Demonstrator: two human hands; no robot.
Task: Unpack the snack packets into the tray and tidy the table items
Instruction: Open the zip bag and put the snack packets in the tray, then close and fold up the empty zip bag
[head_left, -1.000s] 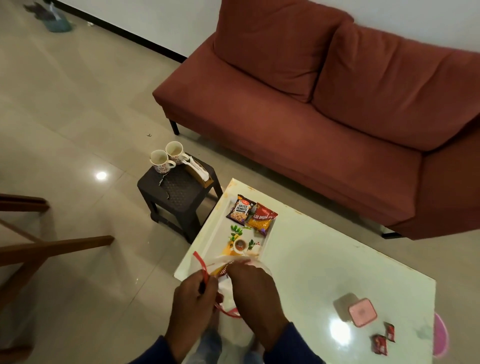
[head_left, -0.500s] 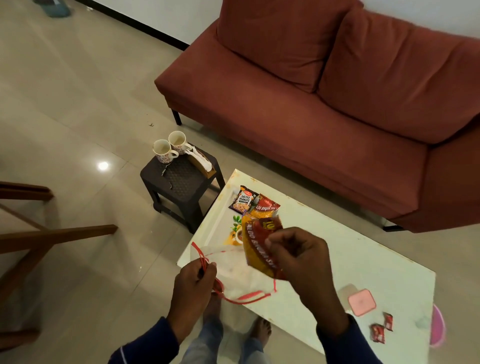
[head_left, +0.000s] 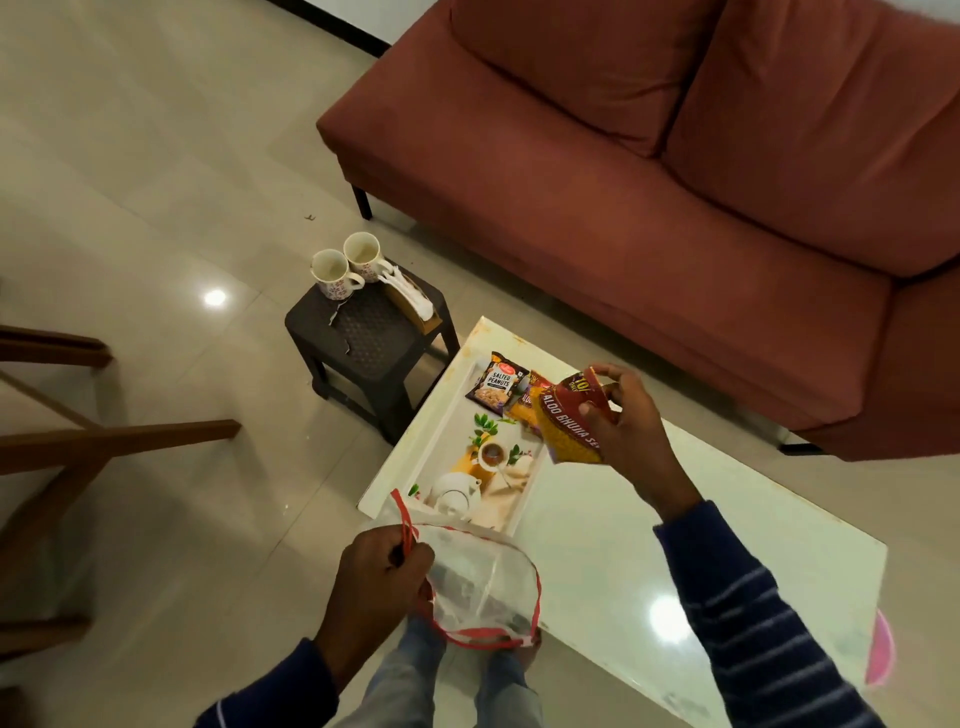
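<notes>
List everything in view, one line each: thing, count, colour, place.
sofa: 1, rust red, behind the table
table: 1, white, glossy, in front of the sofa
tray: 1, white with a tea print, on the table's far left end
salted peanuts packet: 1, black and orange, in the tray's far end
snack packet: 1, red and yellow, beside the peanuts, partly hidden
stool: 1, dark brown, left of the table
mugs: 2, white patterned, on the stool
left hand: holds the clear bag, red-trimmed
right hand: holds the aloo bhujia packet, red and yellow, over the tray
</notes>
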